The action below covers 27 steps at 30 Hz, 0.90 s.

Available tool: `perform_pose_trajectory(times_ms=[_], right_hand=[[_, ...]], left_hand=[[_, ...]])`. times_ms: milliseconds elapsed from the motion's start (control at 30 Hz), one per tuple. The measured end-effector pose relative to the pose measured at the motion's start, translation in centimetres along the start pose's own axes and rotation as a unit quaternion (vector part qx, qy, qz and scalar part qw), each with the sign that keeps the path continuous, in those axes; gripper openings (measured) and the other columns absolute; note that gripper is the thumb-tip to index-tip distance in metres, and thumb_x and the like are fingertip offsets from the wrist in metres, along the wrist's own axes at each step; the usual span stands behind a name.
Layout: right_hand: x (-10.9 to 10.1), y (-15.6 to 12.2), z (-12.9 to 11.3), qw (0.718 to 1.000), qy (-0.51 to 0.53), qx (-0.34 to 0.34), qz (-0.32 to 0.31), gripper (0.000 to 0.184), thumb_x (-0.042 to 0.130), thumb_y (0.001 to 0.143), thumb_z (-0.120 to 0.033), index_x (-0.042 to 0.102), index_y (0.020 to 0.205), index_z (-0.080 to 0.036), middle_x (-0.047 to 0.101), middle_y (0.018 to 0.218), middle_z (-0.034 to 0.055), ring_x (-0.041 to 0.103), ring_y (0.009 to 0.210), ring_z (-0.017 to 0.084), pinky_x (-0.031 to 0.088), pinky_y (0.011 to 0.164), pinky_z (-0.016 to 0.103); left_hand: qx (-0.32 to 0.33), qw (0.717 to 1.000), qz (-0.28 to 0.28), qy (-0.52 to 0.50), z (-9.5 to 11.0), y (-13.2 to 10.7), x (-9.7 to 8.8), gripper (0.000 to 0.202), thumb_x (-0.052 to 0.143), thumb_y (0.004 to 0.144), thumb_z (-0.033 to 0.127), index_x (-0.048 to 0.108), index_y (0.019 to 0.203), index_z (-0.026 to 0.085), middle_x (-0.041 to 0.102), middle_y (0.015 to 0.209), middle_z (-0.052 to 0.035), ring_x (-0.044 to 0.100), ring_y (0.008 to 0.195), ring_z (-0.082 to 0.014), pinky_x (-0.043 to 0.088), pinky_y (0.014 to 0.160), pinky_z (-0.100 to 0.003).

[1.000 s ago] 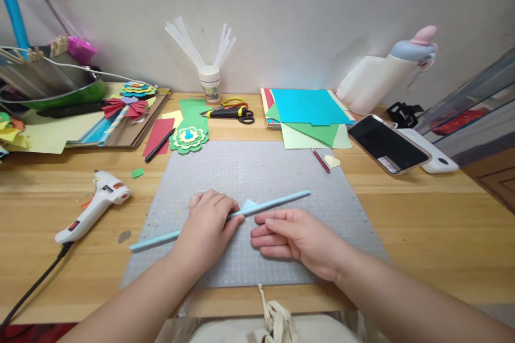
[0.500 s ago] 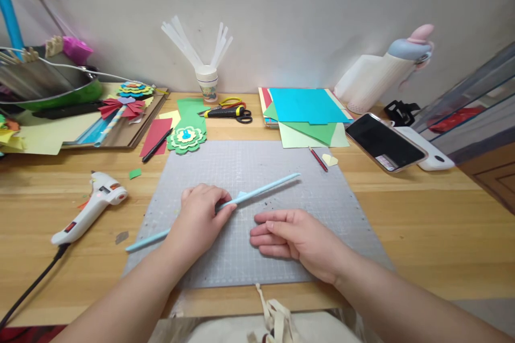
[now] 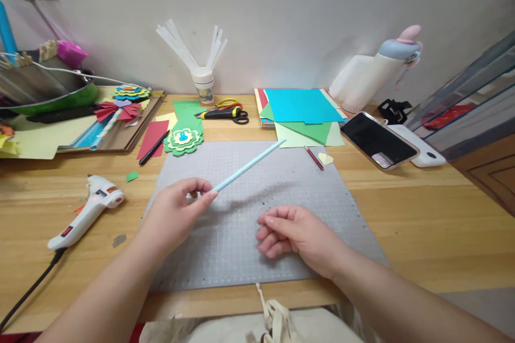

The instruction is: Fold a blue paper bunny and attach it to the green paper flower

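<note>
My left hand (image 3: pixel 177 211) pinches a thin light-blue rolled paper stick (image 3: pixel 249 164) and holds it raised above the grey cutting mat (image 3: pixel 249 257). The stick slants up to the right, and its far tip reaches the mat's back edge. My right hand (image 3: pixel 292 233) rests on the mat to the right of the left hand. Its fingers are loosely curled, hold nothing and do not touch the stick.
A white glue gun (image 3: pixel 86 209) with a black cord lies left of the mat. Behind it are paper flowers (image 3: pixel 183 138), scissors (image 3: pixel 225 112), a cup of glue sticks (image 3: pixel 203 84), coloured paper sheets (image 3: pixel 303 112), a red pencil (image 3: pixel 314 158) and a phone (image 3: pixel 376 139).
My left hand has lifted the blue stick off the mat and tilted it steeper, pointing it farther back. My right hand has let go and curled slightly.
</note>
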State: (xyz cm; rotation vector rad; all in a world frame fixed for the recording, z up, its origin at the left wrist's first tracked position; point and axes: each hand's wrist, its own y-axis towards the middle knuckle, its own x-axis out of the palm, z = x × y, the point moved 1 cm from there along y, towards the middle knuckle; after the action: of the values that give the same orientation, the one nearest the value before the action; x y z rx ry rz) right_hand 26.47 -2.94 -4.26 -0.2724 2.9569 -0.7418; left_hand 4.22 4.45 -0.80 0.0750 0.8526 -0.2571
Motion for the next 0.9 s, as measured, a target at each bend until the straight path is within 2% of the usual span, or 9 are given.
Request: perform_pose_trajectory(times_ms=[67, 167, 233, 300, 533, 700, 900], right_hand=[[-1.1, 0.3, 0.0, 0.995, -0.07, -0.045, 0.051, 0.028, 0.047, 0.088, -0.041, 0.058, 0.092, -0.015, 0.067, 0.078, 0.007, 0.064, 0.058, 0.017, 0.051, 0.051, 0.032], [-2.5, 0.8, -0.1, 0.972, -0.168, -0.117, 0.114, 0.015, 0.056, 0.083, -0.029, 0.062, 0.093, -0.019, 0.063, 0.086, 0.0045, 0.061, 0.076, 0.018, 0.048, 0.069, 0.034], [-2.7, 1.1, -0.2, 0.953, -0.233, -0.157, 0.114, 0.011, 0.062, 0.079, -0.02, 0.066, 0.089, -0.021, 0.062, 0.091, 0.0032, 0.059, 0.084, 0.018, 0.044, 0.077, 0.034], [-2.4, 1.5, -0.4, 0.936, -0.283, -0.181, 0.103, 0.011, 0.064, 0.078, -0.016, 0.067, 0.086, -0.022, 0.063, 0.095, 0.0023, 0.058, 0.086, 0.018, 0.042, 0.078, 0.033], [-1.3, 3.1, -1.3, 0.894, -0.388, -0.2, 0.096, 0.011, 0.065, 0.079, -0.015, 0.065, 0.087, -0.022, 0.065, 0.094, 0.0007, 0.058, 0.082, 0.017, 0.039, 0.071, 0.029], [-0.9, 3.4, -2.0, 0.874, -0.432, -0.212, 0.068, 0.011, 0.06, 0.083, -0.013, 0.062, 0.075, -0.021, 0.063, 0.085, -0.0002, 0.057, 0.081, 0.016, 0.036, 0.068, 0.027], [-1.8, 3.8, -1.8, 0.874, -0.432, -0.2, 0.093, 0.015, 0.049, 0.09, -0.015, 0.06, 0.081, -0.018, 0.062, 0.088, 0.0045, 0.057, 0.08, 0.017, 0.038, 0.067, 0.028]], left_hand=[[-0.011, 1.0, 0.013, 0.006, 0.2, -0.5, -0.8, 0.031, 0.053, 0.08, 0.052, 0.062, 0.081, 0.022, 0.06, 0.069, 0.0034, 0.046, 0.054, -0.0123, 0.035, 0.051, -0.024], [-0.014, 0.998, 0.034, 0.042, 0.7, -1.2, -1.7, 0.029, 0.055, 0.078, 0.052, 0.063, 0.08, 0.024, 0.057, 0.064, 0.0042, 0.042, 0.05, -0.012, 0.032, 0.05, -0.025], [-0.004, 0.997, 0.039, 0.061, 1.0, -1.6, -1.8, 0.029, 0.054, 0.078, 0.053, 0.063, 0.082, 0.026, 0.058, 0.067, 0.0046, 0.038, 0.047, -0.0111, 0.031, 0.05, -0.026], [0.014, 0.997, 0.038, 0.066, 1.2, -1.8, -1.7, 0.028, 0.054, 0.079, 0.053, 0.063, 0.082, 0.026, 0.06, 0.073, 0.0043, 0.038, 0.047, -0.0107, 0.033, 0.051, -0.026], [0.043, 0.997, 0.031, 0.062, 0.9, -2.3, -1.4, 0.028, 0.053, 0.082, 0.052, 0.064, 0.081, 0.026, 0.062, 0.077, 0.0026, 0.053, 0.064, -0.0154, 0.037, 0.058, -0.028], [0.038, 0.996, 0.038, 0.067, 0.8, -2.3, -1.6, 0.028, 0.054, 0.081, 0.052, 0.064, 0.08, 0.026, 0.062, 0.075, 0.002, 0.054, 0.068, -0.0171, 0.036, 0.061, -0.029], [0.041, 0.997, 0.04, 0.057, 0.8, -2.1, -1.6, 0.026, 0.054, 0.079, 0.05, 0.065, 0.078, 0.026, 0.062, 0.075, 0.0009, 0.055, 0.071, -0.0189, 0.037, 0.061, -0.03]])
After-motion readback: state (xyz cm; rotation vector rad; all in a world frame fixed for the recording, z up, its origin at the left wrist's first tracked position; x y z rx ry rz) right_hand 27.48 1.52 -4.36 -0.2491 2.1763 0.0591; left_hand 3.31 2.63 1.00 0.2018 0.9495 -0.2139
